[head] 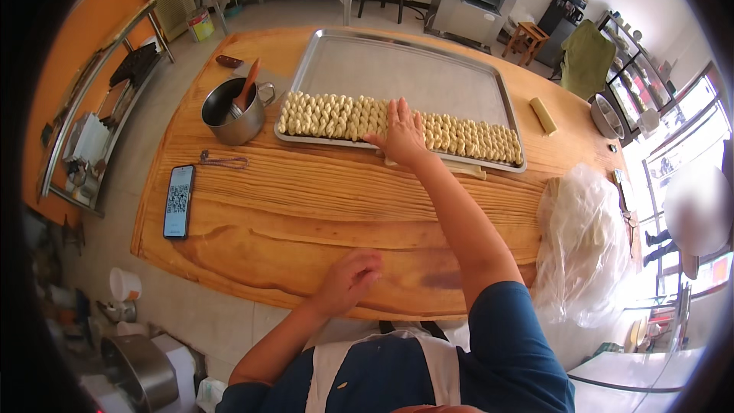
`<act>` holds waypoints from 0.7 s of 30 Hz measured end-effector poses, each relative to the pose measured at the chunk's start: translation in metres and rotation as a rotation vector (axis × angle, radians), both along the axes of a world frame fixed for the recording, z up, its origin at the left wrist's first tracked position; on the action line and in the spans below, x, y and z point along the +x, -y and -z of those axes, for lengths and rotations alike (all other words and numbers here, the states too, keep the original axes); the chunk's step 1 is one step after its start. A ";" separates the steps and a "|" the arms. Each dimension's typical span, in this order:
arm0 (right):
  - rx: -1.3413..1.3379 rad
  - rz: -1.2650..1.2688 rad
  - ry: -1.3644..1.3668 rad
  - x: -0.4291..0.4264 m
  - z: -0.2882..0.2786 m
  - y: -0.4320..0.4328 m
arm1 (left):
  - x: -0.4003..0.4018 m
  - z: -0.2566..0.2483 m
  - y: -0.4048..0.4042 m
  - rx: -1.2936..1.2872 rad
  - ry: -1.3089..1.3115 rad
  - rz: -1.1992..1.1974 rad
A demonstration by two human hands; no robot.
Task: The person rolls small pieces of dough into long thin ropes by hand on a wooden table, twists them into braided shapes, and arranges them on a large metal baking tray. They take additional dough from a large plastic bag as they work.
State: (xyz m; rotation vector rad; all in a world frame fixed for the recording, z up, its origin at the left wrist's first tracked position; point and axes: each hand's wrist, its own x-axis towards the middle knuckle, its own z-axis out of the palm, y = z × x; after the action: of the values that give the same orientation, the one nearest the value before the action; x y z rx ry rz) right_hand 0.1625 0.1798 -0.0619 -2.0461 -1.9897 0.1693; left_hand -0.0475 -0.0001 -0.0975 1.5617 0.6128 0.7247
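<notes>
Rows of pale braided dough twists (332, 117) fill the near side of a large metal baking tray (401, 69). My right hand (403, 135) lies over the middle of these twists, fingers spread and pointing away from me, and hides some of them. Beneath my wrist, a thin dough strip (467, 170) runs along the tray's near edge. My left hand (352, 275), slightly blurred, hovers by the table's near edge with loosely bent fingers and nothing visible in it.
On the wooden table (344, 206), left, are a metal mug (235, 112) with a brush inside, a brown-handled tool (229, 61), a cord (223, 160) and a phone (179, 202) showing a code. At right lie a dough roll (542, 117), a plastic bag (585, 246) and a metal bowl (606, 117).
</notes>
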 end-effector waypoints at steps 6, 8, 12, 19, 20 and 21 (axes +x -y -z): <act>0.324 -0.169 -0.047 0.027 0.028 0.089 | 0.002 -0.014 0.001 0.047 0.013 -0.004; 0.273 -0.194 -0.001 0.026 0.029 0.104 | 0.002 -0.013 0.003 0.027 0.032 -0.006; 0.316 -0.214 0.013 0.017 0.022 0.104 | 0.002 -0.013 -0.002 0.086 0.023 -0.036; 0.546 -0.132 -0.036 0.013 0.027 0.089 | 0.012 -0.004 -0.004 0.152 -0.045 -0.059; 0.481 -0.108 -0.029 0.019 0.042 0.079 | 0.019 -0.003 -0.006 0.205 -0.078 -0.021; 0.420 -0.082 -0.024 0.022 0.052 0.071 | 0.021 0.000 -0.007 0.211 -0.063 -0.048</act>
State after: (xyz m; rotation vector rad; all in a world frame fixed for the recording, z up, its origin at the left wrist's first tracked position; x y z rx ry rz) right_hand 0.1842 0.1089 -0.1136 -1.6903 -1.9000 -0.1921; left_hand -0.0268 0.0066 -0.0971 1.7750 0.6375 0.7993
